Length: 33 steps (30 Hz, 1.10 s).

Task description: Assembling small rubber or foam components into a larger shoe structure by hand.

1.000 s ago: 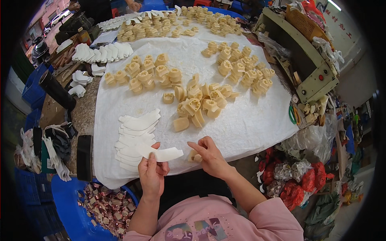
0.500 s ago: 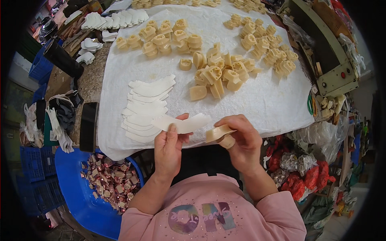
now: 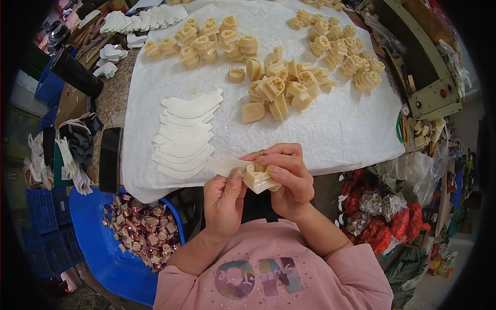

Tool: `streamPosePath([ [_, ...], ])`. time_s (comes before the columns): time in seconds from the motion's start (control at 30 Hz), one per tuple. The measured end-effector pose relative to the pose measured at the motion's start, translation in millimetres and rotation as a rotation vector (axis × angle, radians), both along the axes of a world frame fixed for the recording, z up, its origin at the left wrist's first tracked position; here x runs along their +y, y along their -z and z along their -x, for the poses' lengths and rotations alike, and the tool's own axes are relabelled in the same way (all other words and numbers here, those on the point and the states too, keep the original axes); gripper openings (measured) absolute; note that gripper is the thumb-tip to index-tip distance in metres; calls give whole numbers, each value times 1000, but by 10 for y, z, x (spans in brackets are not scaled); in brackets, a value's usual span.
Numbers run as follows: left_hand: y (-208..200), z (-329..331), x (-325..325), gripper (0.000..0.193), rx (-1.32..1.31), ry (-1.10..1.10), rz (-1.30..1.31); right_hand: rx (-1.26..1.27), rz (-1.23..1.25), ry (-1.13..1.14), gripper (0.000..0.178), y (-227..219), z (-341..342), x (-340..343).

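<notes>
My left hand [image 3: 225,196] pinches a curved white sheet piece [image 3: 226,165] between thumb and fingers at the table's front edge. My right hand [image 3: 292,181] grips a beige plastic shoe heel [image 3: 260,181], its hollow side facing up. The sheet lies against the heel, and part of it is hidden behind the heel and fingers. Left of my hands, a fanned row of similar white pieces [image 3: 183,139] rests on the white cloth [image 3: 206,72]. Beyond them is a loose heap of beige heels [image 3: 271,88].
More heels stand in groups at the back left [image 3: 204,44] and back right [image 3: 343,51]. A black phone [image 3: 110,160] lies at the left edge. Below it, a blue basin [image 3: 103,258] holds many reddish metallic pieces. A grey-green machine [image 3: 434,98] stands at the right.
My hands have come together. The heel in my right hand has moved left and turned hollow side up, and the white sheet now meets it.
</notes>
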<state>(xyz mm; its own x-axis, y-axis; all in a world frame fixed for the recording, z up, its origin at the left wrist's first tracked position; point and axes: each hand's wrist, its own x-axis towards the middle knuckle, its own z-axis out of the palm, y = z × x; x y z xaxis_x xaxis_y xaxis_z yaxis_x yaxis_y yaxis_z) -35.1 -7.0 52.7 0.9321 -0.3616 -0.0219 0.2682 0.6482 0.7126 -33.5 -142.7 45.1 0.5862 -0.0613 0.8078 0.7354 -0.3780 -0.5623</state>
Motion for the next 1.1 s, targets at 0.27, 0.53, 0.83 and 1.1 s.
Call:
streamPosePath([
  [0.27, -61, 41, -14, 41, -67, -59, -196, -14, 123, 46, 46, 89, -40, -33],
  [0.53, 73, -14, 108, 38, -296, -107, -572, 1, 257, 164, 41, 115, -75, -65],
  [0.83, -29, -71, 197, 21, -429, -309, -904, 218, 585, 240, 28, -233, 27, -45],
  [1.1, 74, -61, 161, 16, -794, -408, -1030, 384, 652, 168, 20, -246, 48, -43],
])
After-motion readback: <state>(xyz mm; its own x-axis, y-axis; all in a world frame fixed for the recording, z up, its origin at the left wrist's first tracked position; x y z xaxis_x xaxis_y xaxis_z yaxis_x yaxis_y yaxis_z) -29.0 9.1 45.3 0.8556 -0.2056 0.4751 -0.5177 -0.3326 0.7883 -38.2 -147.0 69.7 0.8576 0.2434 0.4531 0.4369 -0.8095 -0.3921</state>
